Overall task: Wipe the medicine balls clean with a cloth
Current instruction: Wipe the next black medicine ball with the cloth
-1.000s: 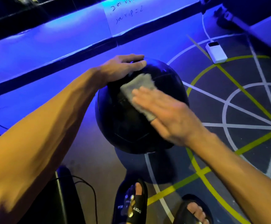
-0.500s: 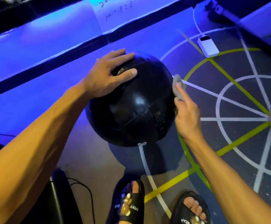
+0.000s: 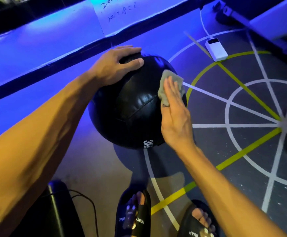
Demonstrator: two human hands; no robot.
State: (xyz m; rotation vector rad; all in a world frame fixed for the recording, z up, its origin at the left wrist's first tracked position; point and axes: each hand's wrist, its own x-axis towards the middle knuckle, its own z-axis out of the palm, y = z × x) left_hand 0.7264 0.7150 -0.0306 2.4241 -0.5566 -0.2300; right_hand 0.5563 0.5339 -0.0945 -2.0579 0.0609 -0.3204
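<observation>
Ball (image 3: 132, 106), black, marked 3KG. Left hand (image 3: 112, 65) spread flat on its top. Right hand (image 3: 175, 117), fingers straight, presses cloth (image 3: 169, 82) against its right side.

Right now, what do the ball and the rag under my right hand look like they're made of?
The medicine ball looks like black leather or leather-like vinyl with a semi-gloss finish: it shows soft highlights, wrinkles and stitched panel seams. Which of the two cannot be told. The cloth under the flat right hand looks like a soft, matte, fuzzy fabric, perhaps terry or microfibre, pale and rumpled at its edges.
</observation>
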